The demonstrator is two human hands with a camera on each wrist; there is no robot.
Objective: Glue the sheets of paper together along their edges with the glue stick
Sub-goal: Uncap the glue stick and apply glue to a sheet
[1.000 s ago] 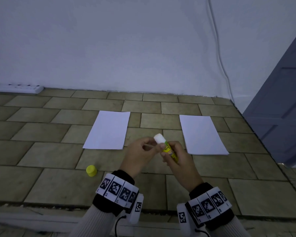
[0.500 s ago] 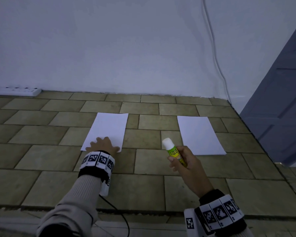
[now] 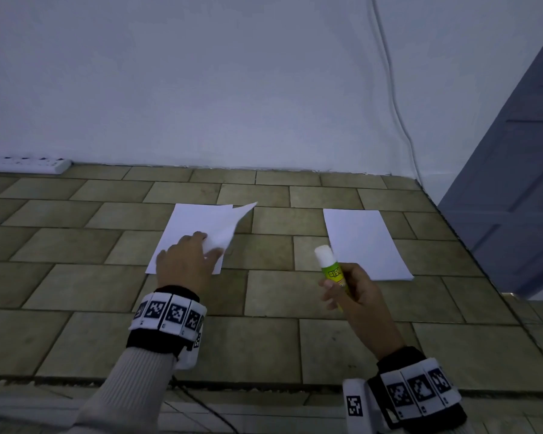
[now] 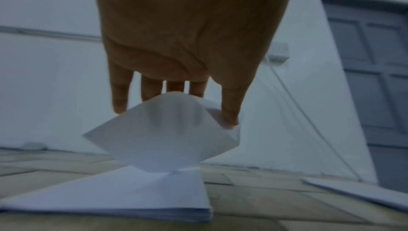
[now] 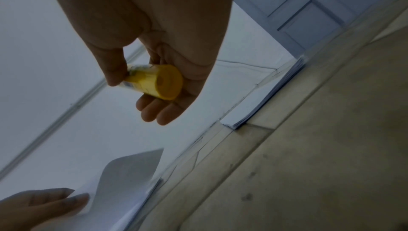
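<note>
Peeling 1 floppy sheet (image 3: pixel 224 228) off the left stack (image 3: pixel 182 233), our left hand (image 3: pixel 185 261) pinches its near corner; light stuff, creases easily. Right hand (image 3: pixel 355 292) grips the uncapped glue stick (image 3: pixel 329 266) mid-barrel.

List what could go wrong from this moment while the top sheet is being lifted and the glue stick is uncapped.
1. The left hand pinches only a corner of the top white paper sheet, which already bends; it may crease or drag further sheets off the left white paper stack.
2. The exposed white tip of the green-and-yellow glue stick, held in the right hand, hangs near the right white paper stack and might smear it.
</note>
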